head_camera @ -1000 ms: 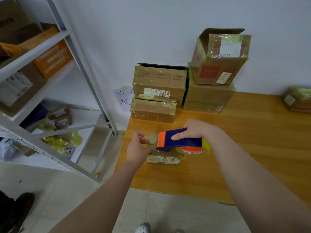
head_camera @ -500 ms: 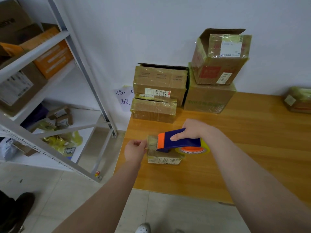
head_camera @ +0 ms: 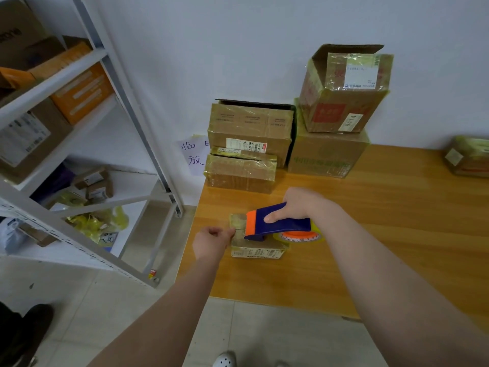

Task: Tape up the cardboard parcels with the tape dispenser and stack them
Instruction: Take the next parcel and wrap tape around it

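A grey metal rack (head_camera: 127, 107) is seen on the left, loaded with cardboard boxes; two orange cartons (head_camera: 82, 91) are shelved high up, their print too blurred to be read. The right of the view is filled by a wooden table (head_camera: 397, 234) set against a white wall.

At the table's back edge a large brown box (head_camera: 328, 154) printed with green characters, not legible, is placed. On it an open-flapped box (head_camera: 344, 96) is stacked, marked with a red square, a white shipping label and a slip reading "6414". To their left a taped box (head_camera: 251, 128) bearing a barcode label is stood behind a flat parcel (head_camera: 240, 170) wrapped in yellowish tape. Another taped parcel (head_camera: 468, 157) is cut off at the far right edge.

A paper note (head_camera: 193, 154) is stuck to the wall beside the table, with the handwritten characters 临 and 放 partly hidden.

Near the table's front left corner a small parcel (head_camera: 256, 247) is laid flat, a printed barcode label on its front side. The blue and orange tape dispenser (head_camera: 277, 223) is held on top of it, gripped round the handle by the right hand (head_camera: 301, 205). The left hand (head_camera: 211, 242) is curled, thumb and forefinger pinched at the parcel's left edge; whether tape or card is nipped cannot be told.
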